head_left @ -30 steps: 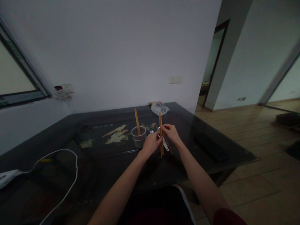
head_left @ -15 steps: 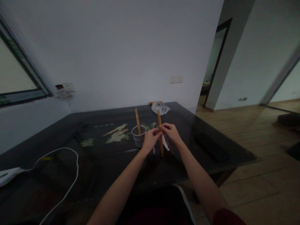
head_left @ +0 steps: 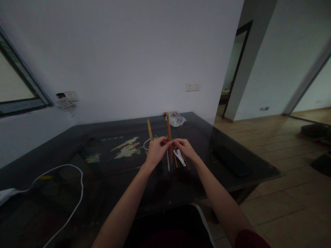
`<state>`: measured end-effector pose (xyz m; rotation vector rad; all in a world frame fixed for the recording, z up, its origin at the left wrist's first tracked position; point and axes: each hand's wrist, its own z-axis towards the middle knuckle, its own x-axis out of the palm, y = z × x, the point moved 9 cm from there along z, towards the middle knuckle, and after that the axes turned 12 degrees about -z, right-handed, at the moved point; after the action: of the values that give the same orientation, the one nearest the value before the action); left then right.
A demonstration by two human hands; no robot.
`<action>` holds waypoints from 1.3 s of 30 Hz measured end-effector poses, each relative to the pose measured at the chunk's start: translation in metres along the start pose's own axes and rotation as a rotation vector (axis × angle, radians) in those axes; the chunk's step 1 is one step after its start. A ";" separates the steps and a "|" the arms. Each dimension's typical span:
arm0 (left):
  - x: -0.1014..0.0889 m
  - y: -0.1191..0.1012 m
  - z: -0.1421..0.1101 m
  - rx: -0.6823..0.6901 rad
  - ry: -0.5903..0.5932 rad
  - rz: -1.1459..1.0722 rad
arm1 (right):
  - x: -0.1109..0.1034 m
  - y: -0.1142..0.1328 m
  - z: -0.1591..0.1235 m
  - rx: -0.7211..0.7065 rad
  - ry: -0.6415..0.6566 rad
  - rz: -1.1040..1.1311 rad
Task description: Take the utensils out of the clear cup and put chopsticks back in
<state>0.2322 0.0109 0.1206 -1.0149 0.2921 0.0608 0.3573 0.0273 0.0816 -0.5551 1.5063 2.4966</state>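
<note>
A few wooden chopsticks stand nearly upright between my two hands, lifted above the table. My left hand is closed round them at mid-length. My right hand pinches at the same bundle from the other side, its fingertips meeting the left thumb. Under the hands lie a white spoon with a coloured mark, more chopsticks and a thin pale stick. Behind my left hand a cup is mostly hidden, with chopsticks leaning up out of it.
The dark table has a bird picture on its top. A crumpled clear plastic bag lies by the wall. To the right is a long black object; at left, a white cable runs from a white device.
Both hands have moved slightly left and the chopsticks have risen with them. My left hand now covers most of the cup. More of the spoon and pale stick shows.
</note>
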 end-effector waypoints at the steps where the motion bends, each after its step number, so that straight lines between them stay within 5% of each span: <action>1: -0.007 -0.003 -0.002 0.013 -0.012 0.019 | 0.008 0.001 -0.001 0.000 0.058 0.004; 5: -0.025 -0.002 -0.015 -0.001 0.006 0.029 | 0.037 0.007 -0.007 -0.046 0.218 -0.041; 12: -0.034 0.008 -0.033 -0.037 0.044 0.108 | 0.062 0.009 -0.013 -0.139 0.241 -0.218; 39: -0.050 0.001 -0.031 0.048 -0.038 0.035 | 0.079 0.011 -0.020 -0.135 0.370 -0.314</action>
<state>0.1773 -0.0102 0.1176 -0.9601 0.2755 0.1042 0.2861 0.0012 0.0508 -1.2290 1.2369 2.3462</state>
